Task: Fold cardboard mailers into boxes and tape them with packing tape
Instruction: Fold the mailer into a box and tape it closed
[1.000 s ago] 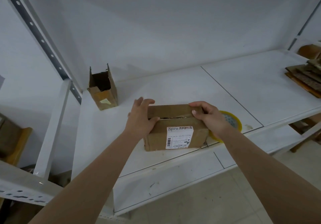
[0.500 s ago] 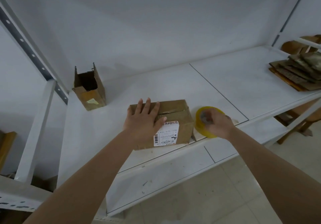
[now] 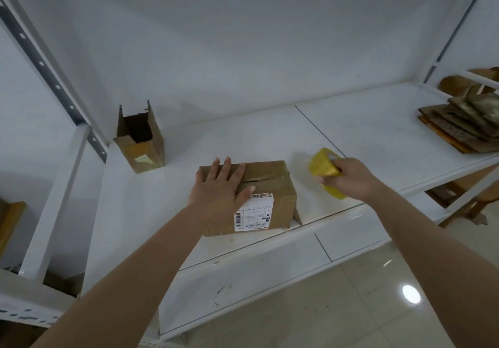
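At shelf [image 3: 364, 131] front, box [image 3: 270, 185] flaps held down by left hand [image 3: 220, 188], fingers spread flat; tape [image 3: 322, 169] gripped by right hand [image 3: 348, 178] at box's 3 o'clock; taping step begun; tape end to be found, laid along seam

The closed brown cardboard box [image 3: 266, 185] carries a white rectangular shipping label [image 3: 253, 212] on its near side, with a black barcode along its left edge and rows of small print, all too blurred to read. A pale sticker [image 3: 142, 159] on the open upright brown carton [image 3: 140, 142] shows no legible writing.
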{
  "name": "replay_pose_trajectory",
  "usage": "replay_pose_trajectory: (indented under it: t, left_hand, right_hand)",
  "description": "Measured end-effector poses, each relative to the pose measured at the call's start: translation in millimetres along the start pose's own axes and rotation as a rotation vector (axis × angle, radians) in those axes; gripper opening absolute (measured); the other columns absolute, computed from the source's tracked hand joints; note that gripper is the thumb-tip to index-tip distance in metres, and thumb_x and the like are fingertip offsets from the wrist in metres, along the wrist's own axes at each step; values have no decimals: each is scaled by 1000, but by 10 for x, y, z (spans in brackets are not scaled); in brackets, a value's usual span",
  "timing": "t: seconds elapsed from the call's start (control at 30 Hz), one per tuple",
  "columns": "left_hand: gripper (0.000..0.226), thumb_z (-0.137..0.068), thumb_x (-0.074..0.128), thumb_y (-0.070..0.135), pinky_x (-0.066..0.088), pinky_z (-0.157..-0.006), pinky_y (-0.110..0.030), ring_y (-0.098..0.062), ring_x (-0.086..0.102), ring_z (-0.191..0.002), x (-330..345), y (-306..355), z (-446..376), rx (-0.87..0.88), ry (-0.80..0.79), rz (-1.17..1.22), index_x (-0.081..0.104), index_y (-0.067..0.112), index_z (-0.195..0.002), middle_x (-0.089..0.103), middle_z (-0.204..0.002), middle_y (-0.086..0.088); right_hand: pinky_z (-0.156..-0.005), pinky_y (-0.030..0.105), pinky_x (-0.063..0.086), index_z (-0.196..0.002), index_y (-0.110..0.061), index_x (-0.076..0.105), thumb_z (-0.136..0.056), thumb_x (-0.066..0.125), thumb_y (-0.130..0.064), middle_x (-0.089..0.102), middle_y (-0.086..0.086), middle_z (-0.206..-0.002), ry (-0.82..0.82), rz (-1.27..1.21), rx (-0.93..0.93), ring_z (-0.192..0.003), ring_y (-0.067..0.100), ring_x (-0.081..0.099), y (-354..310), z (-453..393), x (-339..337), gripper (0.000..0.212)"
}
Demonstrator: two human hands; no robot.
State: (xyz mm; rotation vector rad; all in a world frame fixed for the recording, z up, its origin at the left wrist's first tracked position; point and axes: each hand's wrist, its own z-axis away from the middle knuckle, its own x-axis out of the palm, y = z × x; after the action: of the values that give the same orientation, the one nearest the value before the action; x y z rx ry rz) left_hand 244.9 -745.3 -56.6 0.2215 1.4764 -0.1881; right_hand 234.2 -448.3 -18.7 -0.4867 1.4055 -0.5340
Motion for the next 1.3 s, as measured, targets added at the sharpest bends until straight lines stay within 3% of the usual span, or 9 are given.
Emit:
replay_pose_trajectory:
  t: [0.13, 0.27, 0.43, 0.57, 0.77, 0.87, 0.93, 1.03, 1.3]
  left_hand:
    - [87, -79, -4, 75, 3, -117, -55, -27, -10, -149, -45, 0, 12, -4, -4, 27, 0, 30, -154, -6, -163, -5]
    - [83, -87, 17, 73, 7, -119, -52, -23, 0, -150, -104, 10, 61, -2, 57, 138, 13, 24, -154, 8, -163, -5]
    - [103, -71, 33, 82, 19, -116, -41, -24, 36, -137, -258, -88, 222, 88, 221, 647, 24, 19, -152, 47, -146, 0]
    - [116, -69, 33, 91, 31, -108, -16, 6, 43, -128, -351, -54, 368, 192, 307, 1084, 35, 6, -147, 49, -136, 16]
    - [75, -85, 33, 73, 41, -107, -35, -16, 58, -120, -446, 23, 390, -213, 292, 1417, 64, 17, -125, 65, -126, -2]
    - [61, -93, 37, 66, 57, -71, -32, -15, 71, -80, -560, -25, 352, -413, 361, 1422, 72, 16, -91, 75, -87, -2]
    - [71, -87, 35, 76, 45, -47, -21, -11, 65, -55, -646, -73, 343, -433, 207, 1351, 69, 16, -72, 73, -72, -2]
    - [73, -83, 34, 80, 35, -46, -21, -9, 56, -46, -707, -83, 319, -367, -10, 1299, 63, 21, -51, 66, -59, 1]
    - [63, -92, 42, 65, 36, -42, -17, -8, 49, -43, -737, -146, 294, -224, 149, 1287, 60, 23, -48, 61, -54, 1]
  right_hand:
    - [-55, 13, 45, -77, -18, 67, -84, 74, -26, 66, -10, -68, -155, -238, -168, -65, 2, 64, -608, 122, -230, 12]
    - [-63, 27, 53, -87, -2, 67, -83, 74, -30, 71, 5, -73, -311, -262, -278, -70, 13, 70, -1110, 207, -217, 30]
    - [-66, 36, 57, -91, -1, 67, -82, 75, -32, 74, 8, -79, -402, -248, -280, -69, 25, 73, -1380, 225, -35, 34]
    - [-76, 46, 56, -89, -2, 69, -81, 75, -36, 72, 16, -88, -380, -146, -314, -80, 31, 71, -1474, 197, 62, 35]
    - [-64, 31, 43, -81, 1, 67, -79, 76, -41, 65, 14, -74, -363, -87, -349, -68, 19, 62, -1516, 179, 91, 43]
    - [-60, 29, 39, -77, 1, 65, -77, 77, -42, 58, 5, -67, -367, -91, -351, -61, 12, 56, -1513, 170, 84, 45]
    - [-58, 28, 39, -72, -4, 65, -76, 78, -42, 58, 1, -65, -368, -83, -357, -58, 10, 55, -1514, 162, 80, 40]
    - [-57, 26, 41, -69, -13, 65, -75, 79, -43, 60, -3, -64, -380, -68, -366, -58, 6, 57, -1539, 171, 73, 34]
    - [-61, 30, 41, -84, 3, 68, -76, 79, -40, 62, 12, -74, -414, -97, -379, -65, 15, 58, -1571, 165, -10, 45]
